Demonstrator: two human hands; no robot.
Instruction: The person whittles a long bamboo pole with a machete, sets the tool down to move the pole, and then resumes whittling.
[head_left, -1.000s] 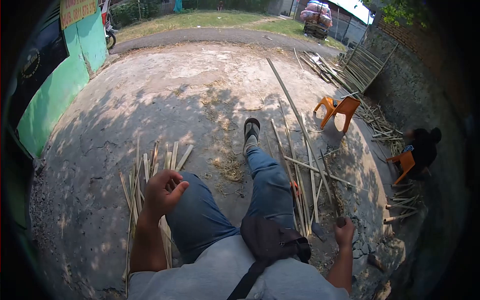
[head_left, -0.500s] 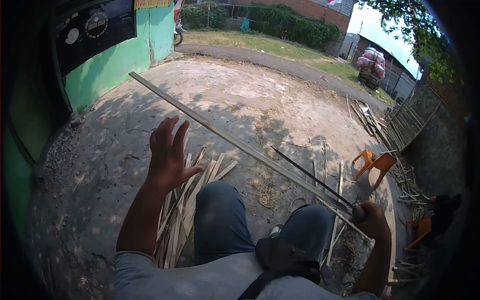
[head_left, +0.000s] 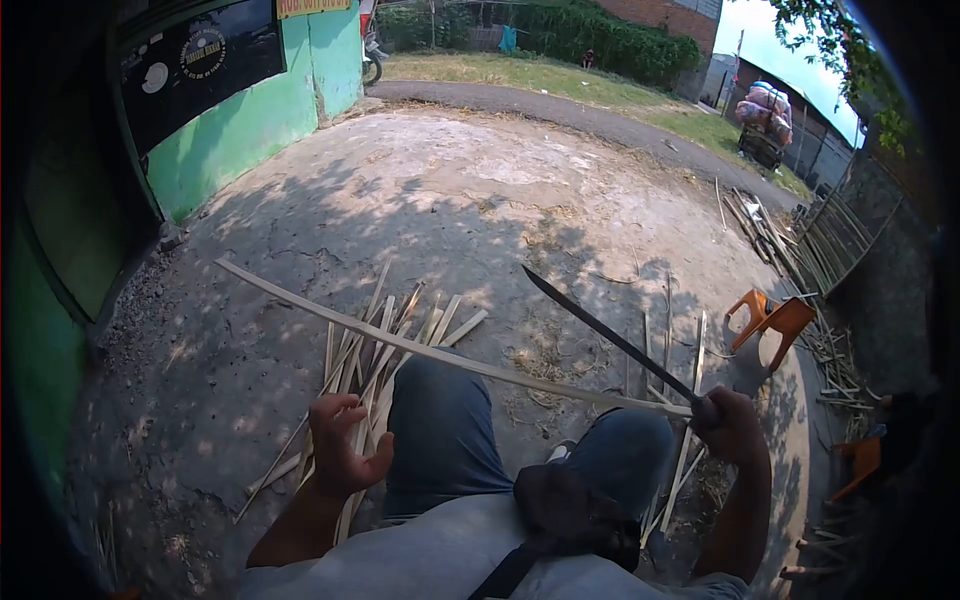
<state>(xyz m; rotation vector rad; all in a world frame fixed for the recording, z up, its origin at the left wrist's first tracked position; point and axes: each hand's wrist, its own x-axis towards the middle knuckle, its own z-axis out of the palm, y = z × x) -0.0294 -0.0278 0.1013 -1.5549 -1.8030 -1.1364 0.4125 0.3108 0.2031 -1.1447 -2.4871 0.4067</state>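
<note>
My right hand (head_left: 732, 428) is closed around the handle of a machete (head_left: 612, 335), whose dark blade points up and to the left. A long pale bamboo strip (head_left: 440, 354) slants above my knees; its right end meets my right hand beside the machete's handle, and whether the fingers also pinch it is hard to see. Below the strip's left half, my left hand (head_left: 345, 450) is open, fingers loosely bent and thumb apart, touching nothing. Behind that hand lies a pile of split bamboo strips (head_left: 378, 385) on the ground.
More strips (head_left: 685, 440) lie beside my right knee. An orange plastic stool (head_left: 772, 322) stands to the right, with another orange seat (head_left: 857, 465) nearer. Bamboo pieces and a slatted frame (head_left: 838, 243) line the right wall. A green wall (head_left: 235, 135) borders the left.
The bamboo strip's left end has swung down and left, opening a wider angle to the machete. My left hand has lowered and its fingers have bent. The view has shifted slightly.
</note>
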